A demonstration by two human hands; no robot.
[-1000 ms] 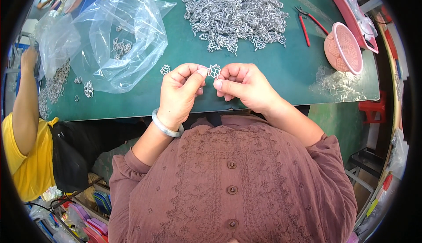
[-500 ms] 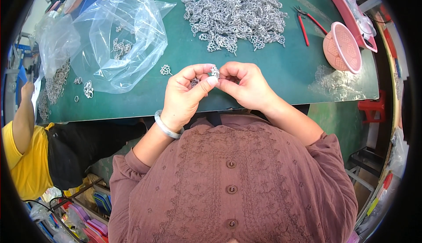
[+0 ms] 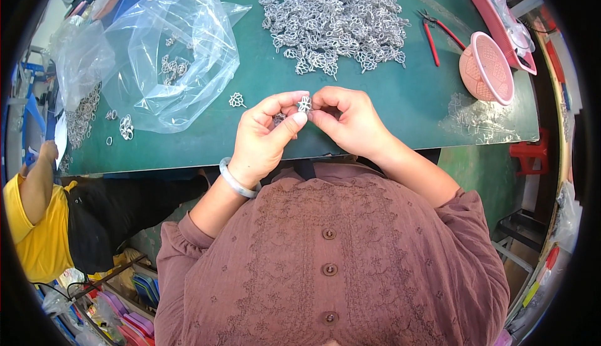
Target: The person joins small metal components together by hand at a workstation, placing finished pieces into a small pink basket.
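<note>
Between thumb and forefinger, my left hand (image 3: 266, 127) pinches a small silver openwork metal flower piece (image 3: 305, 104). More silver metal shows inside its curled fingers. My right hand (image 3: 347, 117) is closed, its thumb and fingertips meeting at the right edge of the same piece; its other fingers are curled under. A single flower piece with a thin stem (image 3: 236, 100) lies on the green table just left of my left hand. Beyond both hands spreads a large heap of such silver pieces (image 3: 332, 20).
Left stands an open clear plastic bag (image 3: 181, 51) with some metal pieces inside; loose rings (image 3: 126, 127) lie beside it. Red-handled pliers (image 3: 432, 42) and a pink basket (image 3: 488, 67) are to the right. A co-worker in yellow (image 3: 37, 221) sits at the left.
The flower piece has turned in my fingertips and shows its face more fully. My hands stay almost in place. The co-worker's hand at the left has come lower.
</note>
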